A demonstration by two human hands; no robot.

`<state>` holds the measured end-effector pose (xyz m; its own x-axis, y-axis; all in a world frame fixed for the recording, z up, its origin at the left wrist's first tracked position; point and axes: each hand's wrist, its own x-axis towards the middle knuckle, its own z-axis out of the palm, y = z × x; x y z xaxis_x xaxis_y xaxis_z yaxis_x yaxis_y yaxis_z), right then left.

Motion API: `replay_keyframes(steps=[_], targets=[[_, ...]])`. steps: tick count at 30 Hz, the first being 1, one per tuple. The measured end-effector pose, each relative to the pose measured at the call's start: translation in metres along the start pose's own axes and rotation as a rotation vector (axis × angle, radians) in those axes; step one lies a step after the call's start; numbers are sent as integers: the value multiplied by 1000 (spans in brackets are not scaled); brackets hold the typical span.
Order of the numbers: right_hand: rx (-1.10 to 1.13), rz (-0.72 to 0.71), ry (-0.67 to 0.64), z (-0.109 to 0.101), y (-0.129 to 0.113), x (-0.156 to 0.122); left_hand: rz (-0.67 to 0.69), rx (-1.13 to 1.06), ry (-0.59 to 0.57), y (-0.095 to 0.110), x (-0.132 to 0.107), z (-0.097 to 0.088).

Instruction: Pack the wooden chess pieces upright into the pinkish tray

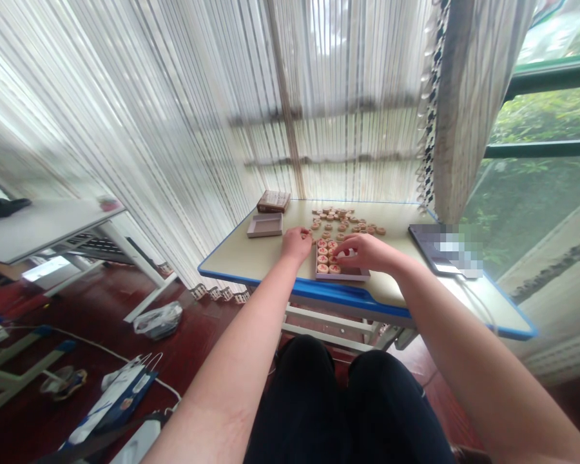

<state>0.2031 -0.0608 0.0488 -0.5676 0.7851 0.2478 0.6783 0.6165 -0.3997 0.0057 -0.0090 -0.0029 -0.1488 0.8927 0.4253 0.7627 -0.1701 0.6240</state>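
Observation:
An open shallow box lies near the front edge of the table, its left part filled with rows of round wooden Chinese chess pieces with red characters. My right hand reaches over this box, fingers bent and pinched at a piece by the rows; the fingertips partly hide it. Left of the box, my left hand is closed, with a small wooden piece at its fingertips. Beyond both hands, several loose chess pieces are scattered on the tabletop, some of them touching.
The pale table has a blue edge. At its far left lie an open tray-like lid and a brown box. A dark tablet-like device with a cable rests at right. Curtains hang behind; bags lie on the floor.

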Motion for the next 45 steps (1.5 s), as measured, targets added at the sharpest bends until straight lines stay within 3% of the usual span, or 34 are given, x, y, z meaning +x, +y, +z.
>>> replay_keyframes(steps=[6, 11, 22, 28, 34, 40, 45], targets=[[-47, 95, 209, 5, 13, 5, -4, -4, -1, 0, 1, 1], [-79, -20, 188, 13, 26, 9, 0, -4, -5, 1, 0, -1], [-215, -23, 306, 18, 28, 17, -7, -19, -9, 2, 0, -1], [-255, 200, 399, 17, 40, 19, 8, -15, -7, 1, -1, -1], [-216, 376, 375, 15, 54, 20, 16, -32, -10, -1, 2, 1], [-256, 598, 562, 8, 65, 12, 86, 18, 14, 2, -1, 3], [-339, 787, 463, 13, 72, 9, 76, 87, 30, 7, 5, 1]])
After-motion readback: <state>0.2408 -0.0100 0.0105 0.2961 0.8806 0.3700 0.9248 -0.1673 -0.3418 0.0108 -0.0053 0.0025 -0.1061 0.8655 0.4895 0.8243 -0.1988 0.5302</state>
